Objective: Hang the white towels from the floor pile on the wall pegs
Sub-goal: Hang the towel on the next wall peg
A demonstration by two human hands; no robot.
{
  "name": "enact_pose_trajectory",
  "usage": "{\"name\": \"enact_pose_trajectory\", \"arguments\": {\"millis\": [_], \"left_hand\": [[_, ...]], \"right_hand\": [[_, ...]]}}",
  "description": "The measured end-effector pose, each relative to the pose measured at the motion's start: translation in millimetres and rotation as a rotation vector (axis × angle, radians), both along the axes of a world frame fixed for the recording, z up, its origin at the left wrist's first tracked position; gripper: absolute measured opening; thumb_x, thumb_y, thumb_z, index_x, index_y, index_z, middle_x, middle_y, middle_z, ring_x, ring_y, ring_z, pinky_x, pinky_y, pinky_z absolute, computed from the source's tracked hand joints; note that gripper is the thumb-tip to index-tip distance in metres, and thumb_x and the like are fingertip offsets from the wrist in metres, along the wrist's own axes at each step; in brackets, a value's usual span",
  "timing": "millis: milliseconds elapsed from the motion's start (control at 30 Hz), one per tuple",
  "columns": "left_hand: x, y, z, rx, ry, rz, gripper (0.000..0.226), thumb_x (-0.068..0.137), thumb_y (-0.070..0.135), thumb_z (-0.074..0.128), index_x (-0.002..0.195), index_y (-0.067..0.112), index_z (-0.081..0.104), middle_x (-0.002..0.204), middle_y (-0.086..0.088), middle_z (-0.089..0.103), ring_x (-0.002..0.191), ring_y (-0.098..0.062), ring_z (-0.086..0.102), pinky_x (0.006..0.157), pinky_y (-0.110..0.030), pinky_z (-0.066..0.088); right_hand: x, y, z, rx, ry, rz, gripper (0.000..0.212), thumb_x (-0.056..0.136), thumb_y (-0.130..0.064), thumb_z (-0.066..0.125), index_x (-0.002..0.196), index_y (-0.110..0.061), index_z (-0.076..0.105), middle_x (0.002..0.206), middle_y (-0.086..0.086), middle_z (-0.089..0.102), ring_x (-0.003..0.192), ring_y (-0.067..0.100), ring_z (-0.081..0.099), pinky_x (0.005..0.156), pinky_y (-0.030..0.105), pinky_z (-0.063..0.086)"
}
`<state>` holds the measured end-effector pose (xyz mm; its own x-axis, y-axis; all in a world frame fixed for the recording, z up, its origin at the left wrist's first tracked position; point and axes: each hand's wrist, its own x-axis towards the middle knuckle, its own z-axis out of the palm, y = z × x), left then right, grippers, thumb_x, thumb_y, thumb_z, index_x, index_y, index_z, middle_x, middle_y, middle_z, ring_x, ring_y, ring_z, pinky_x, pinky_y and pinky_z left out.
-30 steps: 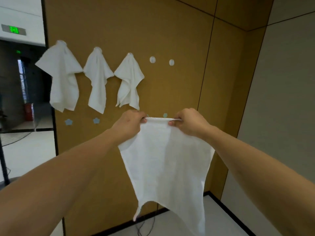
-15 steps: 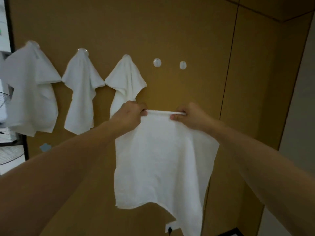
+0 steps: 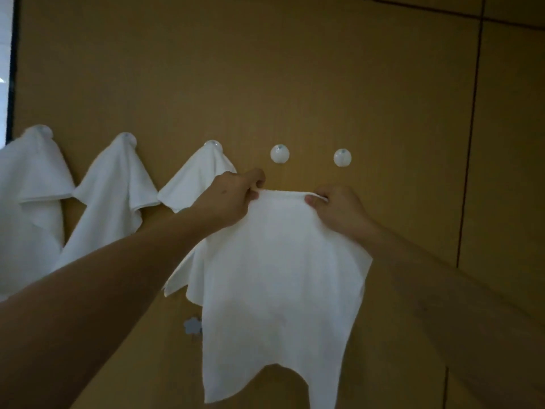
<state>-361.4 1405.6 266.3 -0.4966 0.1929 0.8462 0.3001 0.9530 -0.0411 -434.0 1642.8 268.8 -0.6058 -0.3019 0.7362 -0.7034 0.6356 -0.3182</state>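
A person holds a white towel (image 3: pixel 277 278) up against a tan panelled wall (image 3: pixel 265 69), both bare arms stretched forward. The left hand (image 3: pixel 228 202) and the right hand (image 3: pixel 339 212) each pinch the towel's top edge, thumbs in front of the cloth and fingers curled behind it, so that a short length of the hem is pulled taut between them. The two hands sit apart, just below a row of round white pegs. The rest of the towel hangs loosely down from the grip, its lower edge uneven, with corners drooping at the left and right.

Directly above the stretched hem is a bare peg (image 3: pixel 280 153), close to the left hand's knuckles but not touching the cloth. A second bare peg (image 3: pixel 342 157) sits to its right, above the right hand.

To the left, three white towels already hang on the wall, each draped from a peg near its middle so that it falls in a pointed shape: the far-left towel (image 3: pixel 32 202), partly cut off by the frame; the middle towel (image 3: pixel 115 196); and the third towel (image 3: pixel 197 181), whose lower part is hidden behind the left forearm and the held towel. A small pale flower-shaped sticker (image 3: pixel 192 326) shows on the wall beside the held towel's left edge. Dark seams divide the wall panels at the right.
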Motion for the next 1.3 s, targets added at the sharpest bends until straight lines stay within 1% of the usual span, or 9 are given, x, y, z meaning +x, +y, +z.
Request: {"name": "enact_pose_trajectory", "arguments": {"millis": [233,467,667,800,967,1067,1133,1233,1300], "left_hand": [[-61.0,-8.0,49.2,-0.264,0.101,0.192,0.052,0.086,0.001,0.043,0.122,0.031,0.065,0.099,-0.008,0.055,0.077,-0.024,0.050,0.067,-0.030,0.040],[-115.2,-23.3,88.2,-0.231,0.247,0.236,0.041,0.089,0.015,0.043,0.121,0.023,0.066,0.090,-0.006,0.045,0.075,-0.025,0.042,0.066,-0.033,0.038],[-153.8,-34.9,101.3,-0.096,0.216,0.270,0.050,0.083,-0.001,0.052,0.125,0.024,0.063,0.104,-0.011,0.058,0.091,-0.033,0.057,0.080,-0.039,0.048],[-176.9,-34.0,95.5,0.100,0.171,0.223,0.046,0.081,0.000,0.053,0.117,0.026,0.064,0.109,-0.008,0.064,0.103,-0.028,0.057,0.088,-0.037,0.045],[-186.3,-21.3,86.9,0.311,0.065,0.077,0.033,0.084,0.004,0.052,0.108,0.020,0.067,0.096,0.001,0.061,0.089,-0.018,0.056,0.076,-0.028,0.042],[-185.0,-13.3,77.4,0.385,-0.059,0.013,0.017,0.087,0.010,0.048,0.081,0.019,0.061,0.075,0.006,0.057,0.074,-0.016,0.055,0.061,-0.028,0.041],[-181.4,-7.2,70.7,0.433,-0.125,-0.040,0.019,0.091,0.016,0.046,0.076,0.017,0.058,0.074,0.000,0.059,0.073,-0.018,0.058,0.058,-0.029,0.040],[-173.0,6.3,51.1,0.360,-0.058,-0.013,0.022,0.098,0.025,0.044,0.081,0.016,0.055,0.080,0.003,0.060,0.073,-0.015,0.057,0.062,-0.030,0.041],[-170.0,16.7,30.5,0.268,-0.004,0.046,0.022,0.100,0.022,0.042,0.087,0.010,0.054,0.086,-0.004,0.059,0.081,-0.022,0.057,0.071,-0.036,0.046]], "right_hand": [[-66.1,-11.8,36.6,-0.026,0.463,0.158,0.007,0.093,-0.017,0.056,0.094,-0.023,0.060,0.069,-0.006,0.059,0.063,0.018,0.057,0.059,0.037,0.050],[-122.2,-43.9,94.8,0.224,0.567,-0.105,0.034,0.099,-0.020,0.048,0.126,-0.029,0.067,0.118,0.006,0.071,0.107,0.028,0.063,0.091,0.039,0.047],[-159.5,-71.1,111.4,0.025,0.414,0.070,0.031,0.095,-0.013,0.052,0.114,-0.025,0.073,0.124,-0.008,0.068,0.115,0.012,0.060,0.099,0.027,0.046],[-169.9,-75.2,111.4,-0.211,0.133,0.264,0.029,0.084,-0.012,0.055,0.085,-0.030,0.078,0.098,-0.015,0.073,0.091,0.005,0.065,0.074,0.017,0.049],[-185.9,-71.6,105.8,-0.223,-0.180,0.319,0.020,0.074,-0.022,0.059,0.083,-0.014,0.076,0.081,0.006,0.074,0.069,0.014,0.063,0.059,0.027,0.050],[-182.0,-77.8,94.2,-0.268,-0.284,0.313,0.023,0.074,-0.035,0.066,0.071,-0.013,0.072,0.062,0.001,0.065,0.056,0.012,0.060,0.051,0.028,0.047],[-172.4,-83.1,79.4,-0.315,-0.302,0.350,0.032,0.069,-0.050,0.068,0.057,-0.021,0.066,0.055,-0.004,0.062,0.050,0.011,0.060,0.053,0.031,0.049],[-151.2,-90.6,45.8,-0.335,-0.164,0.374,0.048,0.085,-0.070,0.049,0.072,-0.028,0.069,0.062,-0.010,0.067,0.058,0.007,0.065,0.059,0.034,0.055],[-140.3,-90.6,26.3,-0.278,0.022,0.254,0.047,0.097,-0.062,0.035,0.082,-0.031,0.067,0.068,-0.012,0.065,0.061,0.004,0.060,0.058,0.030,0.048]]}}
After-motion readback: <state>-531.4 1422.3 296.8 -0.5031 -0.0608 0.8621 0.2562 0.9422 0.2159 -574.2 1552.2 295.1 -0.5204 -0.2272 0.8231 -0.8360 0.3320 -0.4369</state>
